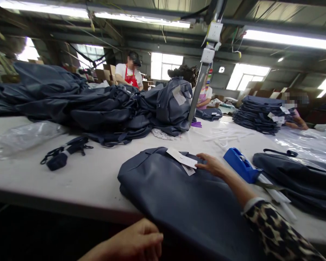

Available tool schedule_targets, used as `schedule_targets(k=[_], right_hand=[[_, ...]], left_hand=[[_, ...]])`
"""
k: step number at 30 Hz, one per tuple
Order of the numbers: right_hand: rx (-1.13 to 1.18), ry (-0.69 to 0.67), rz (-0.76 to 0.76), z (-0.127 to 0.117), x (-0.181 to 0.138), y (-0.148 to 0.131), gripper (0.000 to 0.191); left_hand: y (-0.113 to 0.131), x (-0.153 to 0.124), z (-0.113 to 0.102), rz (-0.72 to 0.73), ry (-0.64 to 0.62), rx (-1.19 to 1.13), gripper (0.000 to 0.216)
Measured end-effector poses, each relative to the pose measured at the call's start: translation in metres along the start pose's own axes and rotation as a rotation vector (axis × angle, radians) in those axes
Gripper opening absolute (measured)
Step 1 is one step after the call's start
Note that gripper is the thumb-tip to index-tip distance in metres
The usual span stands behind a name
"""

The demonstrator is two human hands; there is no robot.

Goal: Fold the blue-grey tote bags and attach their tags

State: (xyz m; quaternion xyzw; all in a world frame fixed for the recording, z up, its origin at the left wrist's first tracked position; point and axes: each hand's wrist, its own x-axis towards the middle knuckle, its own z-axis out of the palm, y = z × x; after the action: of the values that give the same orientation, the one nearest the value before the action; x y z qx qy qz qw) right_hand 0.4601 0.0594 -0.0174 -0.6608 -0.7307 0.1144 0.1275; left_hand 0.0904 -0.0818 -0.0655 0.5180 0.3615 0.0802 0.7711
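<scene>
A dark blue bag (179, 192) lies flat at the table's front edge, its near part hanging over. White paper tags (182, 157) rest on its upper side. My right hand (210, 165) reaches over the bag from the right, fingers stretched out, their tips at the right end of the tags. Low in the view, my left hand (138, 239) is beside the bag's left edge with fingers curled closed; the inside of that hand is hidden. A blue tape dispenser (241, 165) stands just right of my right forearm.
Across the back left is a heap of dark blue bags (103, 105). Straps (66, 152) and clear plastic (27, 137) lie at left. To the right are another bag (296, 177), white strips (225, 136) and stacked bags (260, 112). A metal post (197, 96) rises behind. Several people work beyond.
</scene>
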Motion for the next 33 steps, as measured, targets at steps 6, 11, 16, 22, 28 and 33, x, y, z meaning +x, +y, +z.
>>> schedule_targets(k=[6,11,16,22,28,33], right_hand=[[-0.175,-0.227,-0.026,0.056,0.032,-0.028,0.051],[-0.257,-0.229,-0.079,0.06,0.029,-0.026,0.039],[-0.266,-0.125,-0.146,0.065,0.025,-0.031,0.034],[-0.165,0.145,-0.177,0.043,0.024,-0.02,0.033],[-0.011,0.354,-0.177,0.04,0.032,-0.018,0.02],[0.169,0.32,-0.124,0.041,0.037,-0.02,0.009]], left_hand=[[0.103,0.047,-0.028,0.381,0.309,0.079,0.038],[0.139,0.155,-0.071,0.272,0.572,0.078,0.04],[0.141,0.215,-0.085,0.357,0.692,0.286,0.033],[0.123,0.229,-0.08,0.666,0.651,0.582,0.023],[0.111,0.234,-0.088,0.775,0.537,0.658,0.026],[0.112,0.235,-0.093,0.784,0.513,0.613,0.024]])
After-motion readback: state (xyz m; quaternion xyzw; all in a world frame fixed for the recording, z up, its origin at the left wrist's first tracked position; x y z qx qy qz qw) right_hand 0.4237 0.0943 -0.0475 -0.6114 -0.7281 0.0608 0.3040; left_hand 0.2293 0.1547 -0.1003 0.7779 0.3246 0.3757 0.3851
